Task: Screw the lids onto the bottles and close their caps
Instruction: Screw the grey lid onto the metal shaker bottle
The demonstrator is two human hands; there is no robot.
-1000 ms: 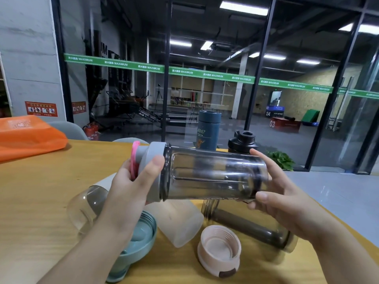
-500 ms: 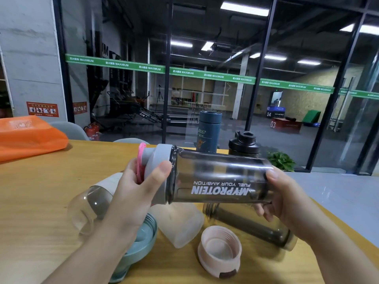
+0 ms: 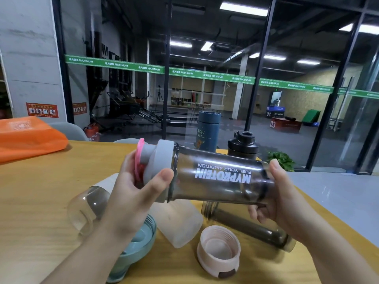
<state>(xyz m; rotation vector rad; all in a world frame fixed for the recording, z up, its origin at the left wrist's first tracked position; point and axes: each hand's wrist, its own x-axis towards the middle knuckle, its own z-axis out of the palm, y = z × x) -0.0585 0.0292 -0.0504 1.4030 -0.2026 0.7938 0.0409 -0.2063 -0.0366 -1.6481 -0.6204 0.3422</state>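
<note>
I hold a smoky shaker bottle (image 3: 221,177) sideways above the table, its white lettering upside down. My left hand (image 3: 133,193) grips its grey lid (image 3: 162,158), whose pink flip cap (image 3: 139,152) stands open. My right hand (image 3: 274,199) clasps the bottle's base. Below on the table lie a clear bottle (image 3: 86,208), a frosted bottle (image 3: 178,224) and a dark slim bottle (image 3: 248,228), all without lids. A pink lid (image 3: 219,251) rests thread-up and a teal lid (image 3: 135,251) lies partly under my left forearm.
At the wooden table's (image 3: 37,201) far edge stand a dark blue flask (image 3: 208,130) and a black-lidded shaker (image 3: 243,145). An orange bag (image 3: 26,138) lies at the back left. The table's right edge drops to the floor beside my right arm. Glass walls rise behind.
The bottle has rotated in my hands so its lettering now faces me. My right hand has shifted from loose fingertips to a full clasp on the base, which has dipped slightly.
</note>
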